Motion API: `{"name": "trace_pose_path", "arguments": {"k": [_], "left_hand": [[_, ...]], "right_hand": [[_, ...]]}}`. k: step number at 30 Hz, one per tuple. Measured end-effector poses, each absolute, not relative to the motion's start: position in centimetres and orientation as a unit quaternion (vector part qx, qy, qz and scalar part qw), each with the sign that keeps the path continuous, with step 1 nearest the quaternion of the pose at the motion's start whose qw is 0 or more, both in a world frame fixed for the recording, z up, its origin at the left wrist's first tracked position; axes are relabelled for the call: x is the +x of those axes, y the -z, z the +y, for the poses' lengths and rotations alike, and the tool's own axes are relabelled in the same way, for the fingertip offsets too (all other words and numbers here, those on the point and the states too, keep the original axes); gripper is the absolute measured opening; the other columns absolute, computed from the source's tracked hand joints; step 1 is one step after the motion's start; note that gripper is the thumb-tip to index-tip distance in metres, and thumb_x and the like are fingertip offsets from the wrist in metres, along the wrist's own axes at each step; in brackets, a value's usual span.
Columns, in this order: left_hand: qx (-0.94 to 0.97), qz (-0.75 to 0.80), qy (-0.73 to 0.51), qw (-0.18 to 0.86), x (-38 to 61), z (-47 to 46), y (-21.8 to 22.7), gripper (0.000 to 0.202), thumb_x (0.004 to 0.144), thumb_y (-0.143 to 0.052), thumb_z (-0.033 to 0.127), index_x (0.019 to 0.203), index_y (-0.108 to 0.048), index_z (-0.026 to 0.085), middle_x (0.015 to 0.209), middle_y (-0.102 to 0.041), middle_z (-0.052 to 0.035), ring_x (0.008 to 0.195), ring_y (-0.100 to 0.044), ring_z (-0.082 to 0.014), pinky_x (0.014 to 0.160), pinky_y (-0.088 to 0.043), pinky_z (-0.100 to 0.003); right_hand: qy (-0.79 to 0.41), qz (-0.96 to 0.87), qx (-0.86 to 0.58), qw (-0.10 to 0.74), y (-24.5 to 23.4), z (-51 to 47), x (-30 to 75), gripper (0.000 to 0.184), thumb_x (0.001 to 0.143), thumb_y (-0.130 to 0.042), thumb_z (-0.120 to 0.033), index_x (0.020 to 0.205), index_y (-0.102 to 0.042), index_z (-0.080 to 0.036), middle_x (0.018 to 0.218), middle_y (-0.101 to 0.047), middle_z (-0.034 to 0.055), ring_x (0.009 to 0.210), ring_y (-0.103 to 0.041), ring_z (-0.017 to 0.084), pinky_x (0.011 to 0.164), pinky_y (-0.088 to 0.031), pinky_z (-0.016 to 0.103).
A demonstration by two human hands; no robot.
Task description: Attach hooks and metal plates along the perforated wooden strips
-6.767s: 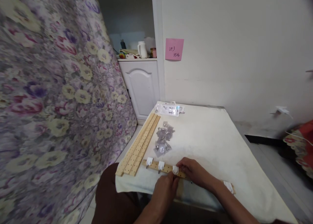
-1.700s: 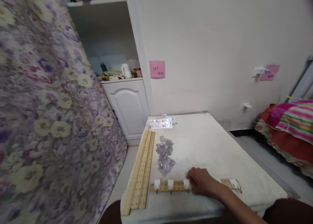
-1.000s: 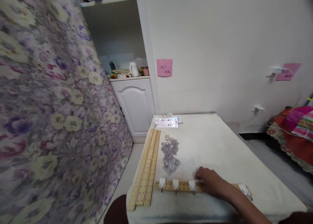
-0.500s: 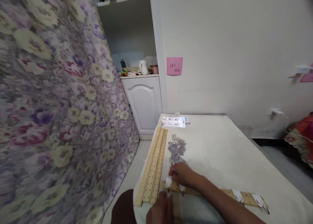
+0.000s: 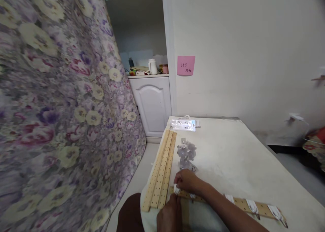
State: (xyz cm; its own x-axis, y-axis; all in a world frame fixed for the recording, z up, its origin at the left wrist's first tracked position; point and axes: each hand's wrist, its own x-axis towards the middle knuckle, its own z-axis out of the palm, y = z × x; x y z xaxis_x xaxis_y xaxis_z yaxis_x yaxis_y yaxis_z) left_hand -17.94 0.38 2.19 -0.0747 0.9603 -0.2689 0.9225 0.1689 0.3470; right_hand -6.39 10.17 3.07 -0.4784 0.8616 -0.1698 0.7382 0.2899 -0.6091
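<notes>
A narrow wooden strip with holes [image 5: 240, 204] lies across the near part of the table, with several white hooks with metal ends along it. My right hand [image 5: 189, 181] is closed in a pinch at the upper end of the leftmost white hook [image 5: 177, 190], near the strip's left end. From below, my left hand [image 5: 169, 215] has its fingers drawn together at the same hook's metal end; its fingertips are partly hidden. My right forearm covers part of the strip and one of its hooks [image 5: 193, 196].
Several long perforated wooden strips [image 5: 162, 172] lie side by side along the table's left edge. Beyond my right hand is a pile of small clear packets [image 5: 186, 153]. Packaged hooks [image 5: 182, 124] lie at the far edge of the white-covered table [image 5: 228, 151]. A floral curtain [image 5: 63, 117] hangs at left.
The view has shifted slightly, so the table contents appear a little farther right. My left hand has moved up closer to the leftmost hook; my right hand stays at its upper end.
</notes>
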Motion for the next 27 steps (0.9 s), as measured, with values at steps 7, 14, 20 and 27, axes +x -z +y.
{"name": "trace_pose_path", "arguments": {"k": [7, 14, 20, 27], "left_hand": [[0.637, 0.735, -0.049, 0.227, -18.0, 0.5, -2.2, 0.035, 0.092, -0.022, 0.035, 0.103, -0.053, 0.022, 0.092, -0.073, -0.0092, 0.088, -0.068, -0.023, 0.068, -0.044, -0.03], [0.642, 0.732, -0.044, 0.224, -18.1, 0.6, -2.1, 0.036, 0.092, -0.023, 0.033, 0.103, -0.054, 0.02, 0.092, -0.073, -0.0107, 0.088, -0.068, -0.0241, 0.068, -0.044, -0.03], [0.641, 0.733, -0.045, 0.224, -18.0, 0.5, -2.3, 0.035, 0.092, -0.024, 0.032, 0.105, -0.054, 0.019, 0.092, -0.073, -0.0111, 0.089, -0.068, -0.024, 0.068, -0.044, -0.03], [0.63, 0.739, -0.052, 0.234, -17.6, 0.1, -3.8, 0.035, 0.091, -0.024, 0.032, 0.104, -0.054, 0.02, 0.091, -0.074, -0.0098, 0.088, -0.068, -0.0223, 0.069, -0.044, -0.029]], "right_hand": [[-0.339, -0.788, -0.501, 0.113, -2.9, 10.1, -6.7, 0.026, 0.064, -0.06, -0.015, 0.086, -0.074, -0.019, 0.084, -0.075, 0.0042, 0.076, -0.066, 0.016, 0.065, -0.045, 0.02], [-0.374, -0.769, -0.503, 0.121, -2.8, 10.2, -6.6, 0.024, 0.061, -0.069, -0.02, 0.084, -0.074, -0.019, 0.08, -0.074, 0.0023, 0.072, -0.066, 0.015, 0.061, -0.044, 0.019], [-0.401, -0.749, -0.514, 0.122, -2.3, 10.4, -6.7, 0.025, 0.056, -0.074, -0.02, 0.081, -0.074, -0.018, 0.075, -0.074, 0.0013, 0.069, -0.065, 0.015, 0.058, -0.043, 0.019], [-0.429, -0.734, -0.512, 0.12, -2.1, 10.9, -6.7, 0.025, 0.052, -0.076, -0.018, 0.077, -0.074, -0.019, 0.072, -0.073, 0.0001, 0.069, -0.065, 0.015, 0.057, -0.043, 0.019]]}}
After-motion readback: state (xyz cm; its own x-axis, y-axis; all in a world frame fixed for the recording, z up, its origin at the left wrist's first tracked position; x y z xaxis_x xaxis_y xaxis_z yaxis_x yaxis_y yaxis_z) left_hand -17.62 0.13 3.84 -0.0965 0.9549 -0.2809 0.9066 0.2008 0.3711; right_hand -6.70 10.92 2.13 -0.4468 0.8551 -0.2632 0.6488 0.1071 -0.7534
